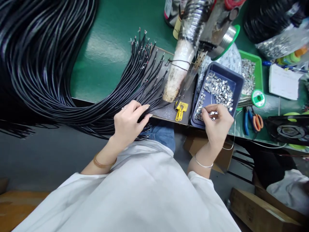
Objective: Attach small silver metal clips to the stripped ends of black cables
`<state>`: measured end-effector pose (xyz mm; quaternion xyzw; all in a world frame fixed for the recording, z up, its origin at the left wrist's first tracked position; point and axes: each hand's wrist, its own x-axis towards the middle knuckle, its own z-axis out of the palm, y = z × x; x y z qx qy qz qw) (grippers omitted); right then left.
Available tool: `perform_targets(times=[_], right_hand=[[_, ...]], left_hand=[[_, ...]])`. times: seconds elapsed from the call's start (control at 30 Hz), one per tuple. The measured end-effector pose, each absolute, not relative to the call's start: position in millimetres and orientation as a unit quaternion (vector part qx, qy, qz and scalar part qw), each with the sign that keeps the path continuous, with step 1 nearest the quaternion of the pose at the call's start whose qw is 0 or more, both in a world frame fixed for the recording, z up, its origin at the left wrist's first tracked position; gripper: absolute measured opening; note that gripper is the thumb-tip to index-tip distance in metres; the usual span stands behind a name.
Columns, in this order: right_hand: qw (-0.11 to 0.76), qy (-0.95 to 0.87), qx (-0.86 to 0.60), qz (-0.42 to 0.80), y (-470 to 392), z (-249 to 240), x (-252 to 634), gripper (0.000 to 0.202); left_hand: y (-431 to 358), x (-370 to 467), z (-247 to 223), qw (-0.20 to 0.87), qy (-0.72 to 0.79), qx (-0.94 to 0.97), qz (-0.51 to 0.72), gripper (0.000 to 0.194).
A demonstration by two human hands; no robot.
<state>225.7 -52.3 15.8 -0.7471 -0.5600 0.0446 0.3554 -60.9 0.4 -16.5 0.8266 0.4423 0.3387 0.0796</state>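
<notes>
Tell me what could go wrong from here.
The left hand is at black cables that hang past the edge of the green bench; their weight might drag more down.
The right hand is at the blue tray; a knock could scatter its small metal pieces.
The white pipe appears close to some cables and might snag them.

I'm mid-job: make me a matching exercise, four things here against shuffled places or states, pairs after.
1. Long black cables
2. Dark blue plastic tray
3. Small flat yellow piece
4. White rectangular paper pad

A. Holding small silver metal pieces, near the right hand
B. Right of the bright green plastic tray
C. At the left hand's fingers
D. On the dark grey board

Pairs: 1-C; 2-A; 3-D; 4-B
</notes>
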Motion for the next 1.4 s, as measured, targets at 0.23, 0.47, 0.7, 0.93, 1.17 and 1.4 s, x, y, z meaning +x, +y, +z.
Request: perform_targets(times=[0.23, 0.47, 0.7, 0.93, 1.17, 1.4], right_hand=[[0.284, -0.562, -0.777, -0.018, -35, 12, 245, 0.010], [0.334, -0.510, -0.790, -0.063, -48, 22, 257, 0.008], [0.293, -0.551, -0.781, -0.034, -42, 20, 259, 0.010], [0.217, -0.574, -0.785, -0.088, -26, 12, 260, 0.010], [0.394, -0.522, -0.752, -0.081, -36, 18, 241, 0.010], [0.581, -0.507, -0.636, 0.028, -65, 29, 164, 0.015]], left_hand=[[29, -60, -30, 0.042, 0.478, 0.799, 0.362, 0.015], [50, -52, -27, 0.162, 0.557, 0.683, 0.444, 0.007], [50, -68, -12, 0.393, 0.453, 0.398, 0.694, 0.022], [28, -65, 23, 0.739, 0.232, 0.468, 0.426, 0.052], [-5, -14, 6, 0.837, 0.224, 0.407, 0.289, 0.028], [-9, -12, -7, 0.791, 0.301, 0.412, 0.337, 0.026]])
